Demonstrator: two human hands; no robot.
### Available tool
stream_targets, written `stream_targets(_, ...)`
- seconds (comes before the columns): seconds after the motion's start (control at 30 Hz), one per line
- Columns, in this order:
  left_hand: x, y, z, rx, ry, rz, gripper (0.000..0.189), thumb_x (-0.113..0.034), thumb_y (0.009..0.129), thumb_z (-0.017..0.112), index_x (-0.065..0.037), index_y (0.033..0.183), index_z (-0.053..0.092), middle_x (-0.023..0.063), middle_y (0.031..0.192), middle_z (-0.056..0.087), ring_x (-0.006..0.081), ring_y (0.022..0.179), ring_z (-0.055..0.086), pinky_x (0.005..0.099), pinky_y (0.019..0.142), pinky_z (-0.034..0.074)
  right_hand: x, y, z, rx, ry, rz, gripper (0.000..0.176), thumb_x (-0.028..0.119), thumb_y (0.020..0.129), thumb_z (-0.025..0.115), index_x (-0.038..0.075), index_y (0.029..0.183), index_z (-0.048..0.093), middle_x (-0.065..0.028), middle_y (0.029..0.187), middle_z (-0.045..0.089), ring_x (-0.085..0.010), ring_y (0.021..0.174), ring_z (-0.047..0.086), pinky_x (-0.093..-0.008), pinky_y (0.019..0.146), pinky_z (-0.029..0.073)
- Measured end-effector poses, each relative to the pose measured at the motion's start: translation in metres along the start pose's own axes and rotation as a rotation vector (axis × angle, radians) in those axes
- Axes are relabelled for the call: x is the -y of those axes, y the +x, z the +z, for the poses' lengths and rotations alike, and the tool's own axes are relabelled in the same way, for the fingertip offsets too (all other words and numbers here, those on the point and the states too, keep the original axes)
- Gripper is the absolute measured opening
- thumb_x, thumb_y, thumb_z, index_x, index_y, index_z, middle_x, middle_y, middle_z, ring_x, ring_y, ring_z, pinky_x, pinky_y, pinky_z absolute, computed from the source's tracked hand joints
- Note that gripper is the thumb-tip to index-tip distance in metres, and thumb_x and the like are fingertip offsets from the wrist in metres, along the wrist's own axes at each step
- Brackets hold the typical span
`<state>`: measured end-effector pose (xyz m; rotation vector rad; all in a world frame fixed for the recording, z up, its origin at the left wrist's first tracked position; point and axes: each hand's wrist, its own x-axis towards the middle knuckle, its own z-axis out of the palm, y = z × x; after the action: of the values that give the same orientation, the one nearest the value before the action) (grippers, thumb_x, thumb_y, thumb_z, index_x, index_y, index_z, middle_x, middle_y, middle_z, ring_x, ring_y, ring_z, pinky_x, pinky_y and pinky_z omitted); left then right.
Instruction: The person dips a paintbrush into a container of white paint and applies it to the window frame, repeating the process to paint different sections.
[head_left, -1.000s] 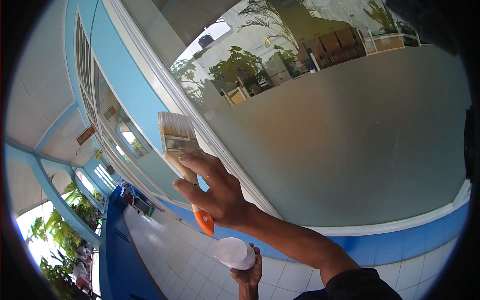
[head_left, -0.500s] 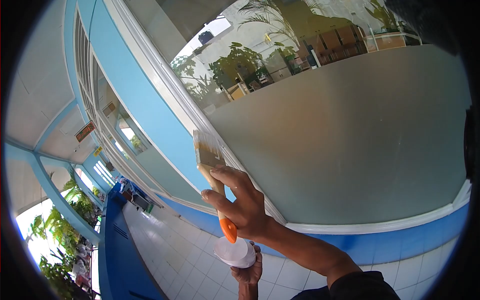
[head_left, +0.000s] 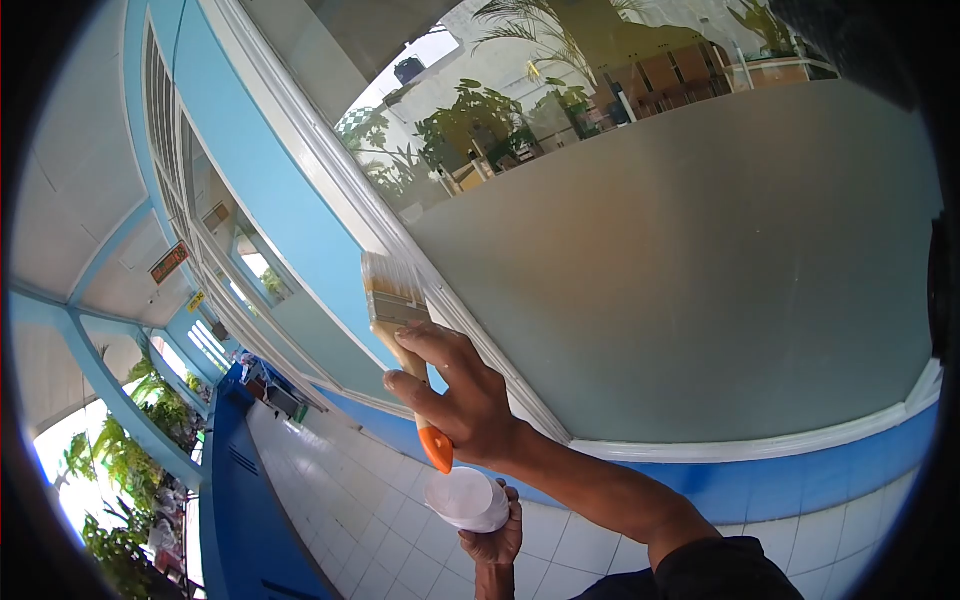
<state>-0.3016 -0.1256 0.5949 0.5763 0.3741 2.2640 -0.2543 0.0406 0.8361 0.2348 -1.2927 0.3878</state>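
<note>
- I see the paintbrush [head_left: 392, 293] left of centre, with its bristles up at the white window frame [head_left: 320, 150] and its orange handle tip pointing down.
- The right hand [head_left: 462, 400] is clenched around the brush handle.
- Just below it, the left hand [head_left: 497, 543] grasps a white cup [head_left: 466, 498] from underneath.
- The frosted glass pane [head_left: 700, 280] fills the right.

The paintbrush [head_left: 395, 300] had cream bristles, a silver band and a tan handle tipped orange; the cup [head_left: 467, 499] was plain white. The wall [head_left: 270, 190] was light blue with white trim [head_left: 330, 160], the glass [head_left: 700, 280] frosted grey, the floor [head_left: 340, 490] a white tile grid.
</note>
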Motion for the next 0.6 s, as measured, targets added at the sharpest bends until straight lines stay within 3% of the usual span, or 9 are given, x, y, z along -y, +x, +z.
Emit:
stream_targets(0.1, 0.003, 0.000, 0.013, 0.006, 0.011, 0.053, 0.103, -0.037, 0.067, 0.096, -0.011, 0.149, 0.038, 0.0143, 0.136, 0.055, 0.0383, 0.126, 0.055, 0.0467, 0.106, 0.054, 0.008, -0.015, -0.012, 0.036, -0.004, 0.063, 0.029, 0.012, 0.083, 0.076, 0.014, 0.110, 0.067, -0.0167, 0.127, 0.057, -0.0364, 0.117, 0.063, -0.0435, 0.093, 0.061)
stream_targets(0.2, 0.002, -0.002, 0.011, 0.019, 0.055, 0.101, 0.099, -0.038, 0.072, 0.092, -0.005, 0.149, 0.039, 0.0207, 0.142, 0.052, 0.0382, 0.131, 0.053, 0.0449, 0.112, 0.048, 0.018, -0.011, -0.020, 0.020, 0.068, 0.086, 0.028, 0.012, 0.083, 0.077, 0.013, 0.109, 0.067, -0.0167, 0.127, 0.058, -0.0363, 0.117, 0.063, -0.0445, 0.095, 0.060)
stream_targets(0.4, 0.002, 0.003, 0.011, 0.086, -0.014, 0.038, 0.100, -0.037, 0.071, 0.093, -0.004, 0.149, 0.038, 0.0211, 0.144, 0.050, 0.0383, 0.130, 0.053, 0.0449, 0.111, 0.049, 0.011, 0.017, -0.005, -0.031, 0.073, -0.009, 0.028, 0.010, 0.082, 0.076, 0.012, 0.108, 0.068, -0.0176, 0.127, 0.057, -0.0380, 0.118, 0.063, -0.0466, 0.097, 0.058)
stream_targets(0.5, 0.000, 0.003, 0.005, 0.046, -0.006, 0.001, 0.103, -0.037, 0.069, 0.095, -0.011, 0.150, 0.037, 0.0160, 0.140, 0.051, 0.0381, 0.126, 0.054, 0.0463, 0.109, 0.052, 0.001, 0.006, -0.008, -0.001, 0.019, 0.021, 0.026, 0.010, 0.081, 0.076, 0.012, 0.106, 0.068, -0.0173, 0.127, 0.058, -0.0366, 0.116, 0.064, -0.0443, 0.093, 0.060)
stream_targets(0.6, 0.001, 0.004, 0.006, 0.089, 0.006, 0.022, 0.098, -0.037, 0.072, 0.092, -0.006, 0.149, 0.040, 0.0179, 0.145, 0.051, 0.0366, 0.130, 0.054, 0.0459, 0.112, 0.049, 0.005, -0.009, -0.022, 0.041, -0.023, 0.055, 0.028, 0.012, 0.080, 0.078, 0.013, 0.106, 0.068, -0.0162, 0.125, 0.059, -0.0343, 0.111, 0.065, -0.0413, 0.086, 0.062)
